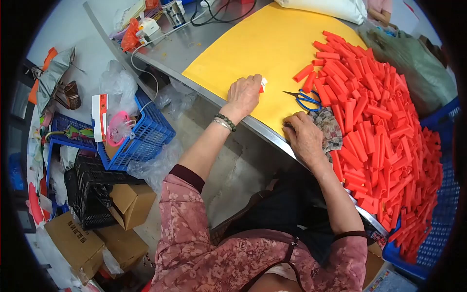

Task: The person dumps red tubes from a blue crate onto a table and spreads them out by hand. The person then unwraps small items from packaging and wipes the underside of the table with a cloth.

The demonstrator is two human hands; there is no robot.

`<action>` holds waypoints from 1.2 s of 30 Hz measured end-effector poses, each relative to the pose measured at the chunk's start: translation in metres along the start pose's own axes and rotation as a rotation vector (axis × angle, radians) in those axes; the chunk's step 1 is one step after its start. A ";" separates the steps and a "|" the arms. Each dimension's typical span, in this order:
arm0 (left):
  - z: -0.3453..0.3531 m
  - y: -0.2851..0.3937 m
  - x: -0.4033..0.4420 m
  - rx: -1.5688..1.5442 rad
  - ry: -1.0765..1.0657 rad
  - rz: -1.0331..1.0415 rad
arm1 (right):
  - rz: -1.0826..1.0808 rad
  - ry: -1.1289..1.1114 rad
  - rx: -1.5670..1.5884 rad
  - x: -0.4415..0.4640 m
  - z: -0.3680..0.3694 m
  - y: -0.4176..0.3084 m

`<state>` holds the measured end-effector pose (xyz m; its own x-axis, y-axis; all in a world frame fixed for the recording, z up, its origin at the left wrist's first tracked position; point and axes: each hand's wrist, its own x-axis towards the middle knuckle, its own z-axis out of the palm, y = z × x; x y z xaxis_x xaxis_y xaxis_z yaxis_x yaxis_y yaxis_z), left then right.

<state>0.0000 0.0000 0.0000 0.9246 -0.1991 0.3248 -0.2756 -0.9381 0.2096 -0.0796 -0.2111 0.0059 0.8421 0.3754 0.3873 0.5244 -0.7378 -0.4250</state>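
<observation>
My left hand (244, 98) is closed, its fingers curled over the yellow work surface (243, 53). At its fingertips shows the end of a small red piece (261, 89) with a white bit (264, 82) beside it; most of the piece is covered by the hand. Near the table's front edge, my right hand (306, 138) has its fingers bent, and something dark shows by the thumb, too hidden to name. Touching that hand is a patterned cloth (330, 127). Just beyond lie blue-handled scissors (307, 100), blades pointing left. A large heap of red tube-like pieces (369, 131) spreads on the right.
The heap spills down into a blue crate (445, 214) at the right. A green sack (406, 63) and a white bag (323, 7) stand behind. Cables and a metal cup (173, 13) lie far left. Blue crates (141, 131) and cardboard boxes (75, 243) fill the floor on the left.
</observation>
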 end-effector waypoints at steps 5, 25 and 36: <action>-0.001 -0.002 0.000 -0.033 0.121 0.021 | -0.017 0.019 -0.002 0.000 -0.001 -0.002; -0.035 0.070 -0.057 -1.581 -0.230 -0.286 | 0.224 0.087 0.734 -0.007 -0.026 -0.015; -0.033 0.087 -0.122 -1.684 -0.072 -0.257 | 0.428 -0.081 0.998 -0.035 -0.030 -0.041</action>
<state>-0.1454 -0.0477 0.0085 0.9825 -0.1575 0.0997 -0.0370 0.3597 0.9324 -0.1349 -0.2111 0.0345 0.9659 0.2587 0.0091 0.0207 -0.0423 -0.9989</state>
